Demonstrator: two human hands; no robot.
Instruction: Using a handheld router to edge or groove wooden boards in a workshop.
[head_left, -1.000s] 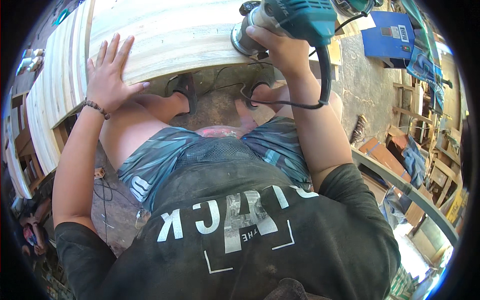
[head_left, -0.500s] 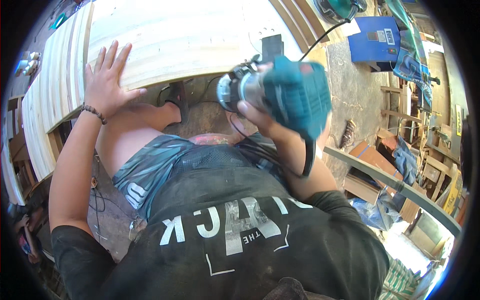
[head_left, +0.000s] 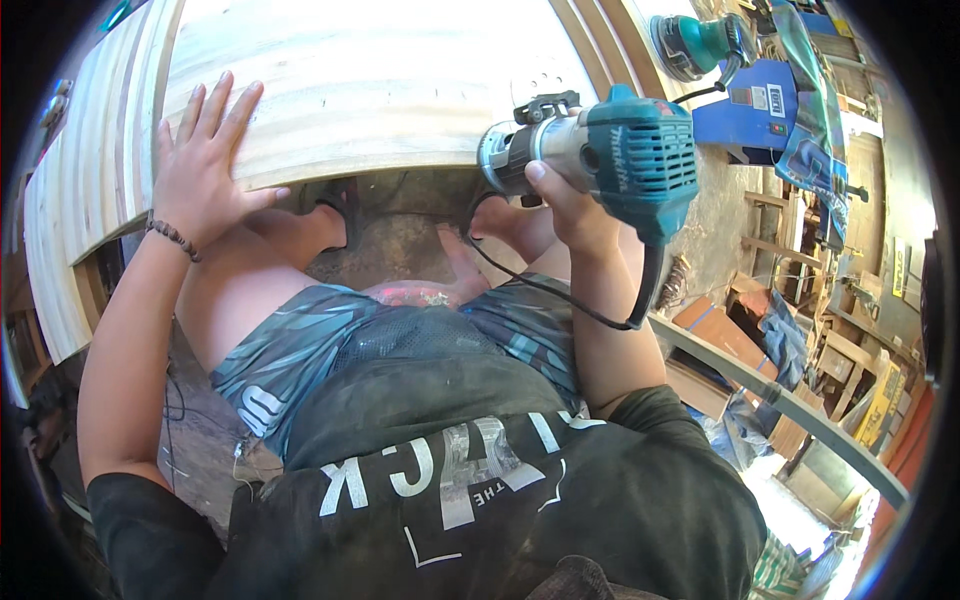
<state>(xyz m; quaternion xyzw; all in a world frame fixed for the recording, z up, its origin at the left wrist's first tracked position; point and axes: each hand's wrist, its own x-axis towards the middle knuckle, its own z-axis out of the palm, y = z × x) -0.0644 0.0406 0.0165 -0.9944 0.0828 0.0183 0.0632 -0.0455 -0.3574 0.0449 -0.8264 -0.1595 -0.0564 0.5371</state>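
My left hand [head_left: 205, 165] lies flat with its fingers spread on the pale wooden panel [head_left: 360, 80], close to its near edge. My right hand [head_left: 575, 205] is wrapped round the silver body of a teal trim router [head_left: 635, 150]. The router is held on its side at the panel's near right edge, its round base toward the left and its vented motor end toward the right. A black cord [head_left: 650, 285] runs from the motor end down over my right forearm. I cannot tell whether the base touches the wood.
A teal sander [head_left: 690, 45] sits at the far right, beside a blue box [head_left: 735, 115]. Striped wooden boards [head_left: 95, 150] lie on the left. A grey rail [head_left: 770, 390] and stacked wood offcuts [head_left: 725, 340] stand to the right. Cables [head_left: 180, 410] trail on the floor at left.
The router in my right hand has moved to the right and now shows sharply instead of blurred. My left hand remains flat on the panel. The whole view has shifted slightly.
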